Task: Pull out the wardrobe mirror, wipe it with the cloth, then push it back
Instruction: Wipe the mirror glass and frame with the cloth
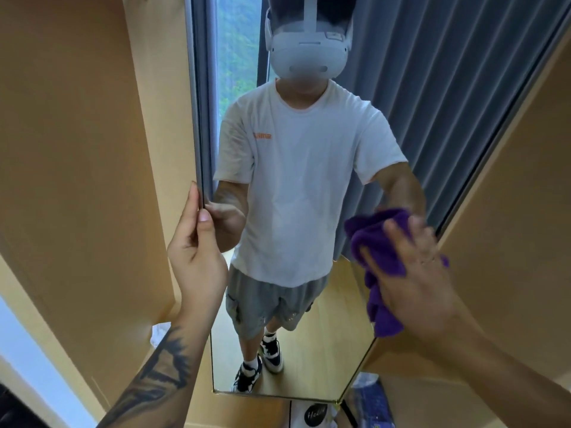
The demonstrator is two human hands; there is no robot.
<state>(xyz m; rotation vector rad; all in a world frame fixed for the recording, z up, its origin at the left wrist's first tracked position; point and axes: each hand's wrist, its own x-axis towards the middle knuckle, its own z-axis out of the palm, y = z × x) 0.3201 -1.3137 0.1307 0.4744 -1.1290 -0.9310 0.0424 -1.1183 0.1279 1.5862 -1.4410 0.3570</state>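
In the head view, one tall mirror [296,344] is seen standing out from between two tan wardrobe panels, one panel [92,149] at the left and one [509,227] at the right. Its thin frame runs down the left edge and across the bottom, where one angled corner is cut at the lower right.

Two hands are raised to the glass. The left hand [197,242] is closed on the mirror's left edge: the thumb is laid on the front face and the fingers are wrapped behind the frame, so the edge is pinched between them. One dark tattoo [160,366] is carried along the left forearm.

The right hand [414,273] is spread flat, fingers apart, and is pressed onto one purple cloth [380,242], which is bunched against the glass near the mirror's right side (its lower fold hangs past the palm). The hand is slightly blurred.

In the glass, one person is reflected in a white T-shirt, grey shorts, two dark-and-white sneakers and one white headset; blue-grey curtains are reflected behind.

Below the mirror, one white bag [312,415] with a black round label is partly seen on the floor, and some crumpled white material [159,333] lies beside the left panel.
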